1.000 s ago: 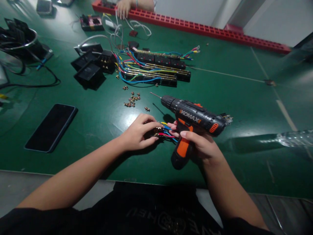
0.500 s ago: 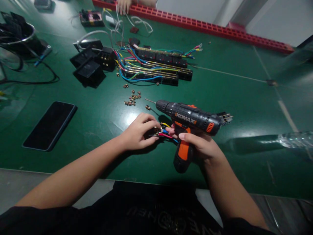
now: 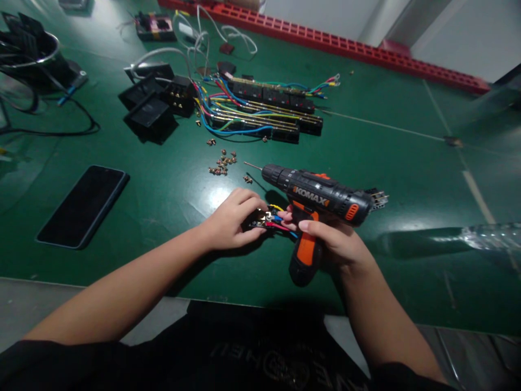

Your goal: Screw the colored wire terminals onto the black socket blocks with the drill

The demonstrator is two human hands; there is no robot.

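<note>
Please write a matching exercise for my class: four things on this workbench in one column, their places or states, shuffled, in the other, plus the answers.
1. Phone
2. Cordless drill
3. Small screws
4. Red slotted strip

A. Along the table's far edge
B. Gripped by the right hand
C. Lying dark screen up
D. Scattered beyond the left hand

1-C, 2-B, 3-D, 4-A

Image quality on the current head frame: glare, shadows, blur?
Head view: bright glare patch on the green tabletop beside the left hand; drill casts a dark shadow; terminals under the fingers look soft; corners dim, clear bottle-like object at right smeared.
</note>
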